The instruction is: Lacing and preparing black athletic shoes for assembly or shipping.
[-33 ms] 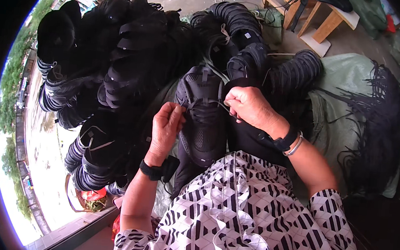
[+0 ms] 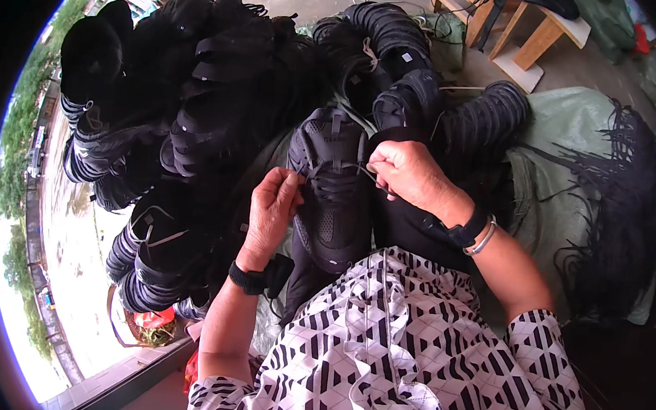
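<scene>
A black shoe upper (image 2: 333,205) lies on my lap, toe toward me, with black laces partly threaded across its front. My left hand (image 2: 272,214) pinches a lace end at the shoe's left edge. My right hand (image 2: 411,177) is closed on the lace at the shoe's right side, near the top eyelets. A black watch is on my left wrist. A black band and a silver bangle are on my right wrist. My patterned black-and-white top fills the lower part of the view.
Stacks of nested black shoe uppers (image 2: 198,94) are heaped to the left and ahead. A bundle of black laces (image 2: 621,205) lies on a green sack (image 2: 572,132) at the right. A wooden stool (image 2: 534,28) stands at the back right. A red bag (image 2: 151,320) sits low on the left.
</scene>
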The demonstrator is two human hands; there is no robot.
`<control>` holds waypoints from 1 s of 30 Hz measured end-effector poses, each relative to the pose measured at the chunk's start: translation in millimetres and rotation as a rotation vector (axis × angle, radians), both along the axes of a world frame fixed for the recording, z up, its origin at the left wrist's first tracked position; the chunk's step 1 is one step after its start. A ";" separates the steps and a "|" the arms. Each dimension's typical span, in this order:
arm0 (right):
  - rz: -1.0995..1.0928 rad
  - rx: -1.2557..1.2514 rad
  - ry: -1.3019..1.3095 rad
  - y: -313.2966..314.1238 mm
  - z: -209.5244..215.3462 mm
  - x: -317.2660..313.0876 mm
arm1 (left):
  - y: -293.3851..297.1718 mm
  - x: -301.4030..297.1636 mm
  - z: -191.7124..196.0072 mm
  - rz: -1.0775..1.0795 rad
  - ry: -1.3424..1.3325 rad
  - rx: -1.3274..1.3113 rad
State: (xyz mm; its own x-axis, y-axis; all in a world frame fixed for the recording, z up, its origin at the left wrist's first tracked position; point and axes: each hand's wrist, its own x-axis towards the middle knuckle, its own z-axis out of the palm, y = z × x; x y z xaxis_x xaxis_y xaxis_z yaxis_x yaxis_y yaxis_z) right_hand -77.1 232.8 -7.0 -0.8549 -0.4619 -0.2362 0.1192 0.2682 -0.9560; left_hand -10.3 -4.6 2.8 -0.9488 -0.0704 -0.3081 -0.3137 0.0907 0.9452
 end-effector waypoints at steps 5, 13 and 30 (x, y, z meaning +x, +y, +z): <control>0.002 -0.033 -0.040 -0.9 -6.5 -7.1 | -5.6 -1.5 -7.5 -0.048 -0.009 -0.048; 0.062 0.332 0.964 -9.9 -11.5 4.5 | -9.3 -5.9 -15.6 -0.014 -0.071 0.188; 0.100 0.192 0.002 -5.6 9.8 -3.3 | 6.2 -32.7 11.5 -0.105 0.211 -0.546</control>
State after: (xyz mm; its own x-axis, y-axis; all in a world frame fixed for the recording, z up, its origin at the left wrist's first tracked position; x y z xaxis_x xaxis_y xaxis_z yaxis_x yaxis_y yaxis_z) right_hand -80.4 227.3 2.7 -0.8075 -0.4913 -0.3266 0.0808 0.4562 -0.8862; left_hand -43.0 1.7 14.3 -0.9960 -0.0685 -0.0577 -0.0874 0.6016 0.7940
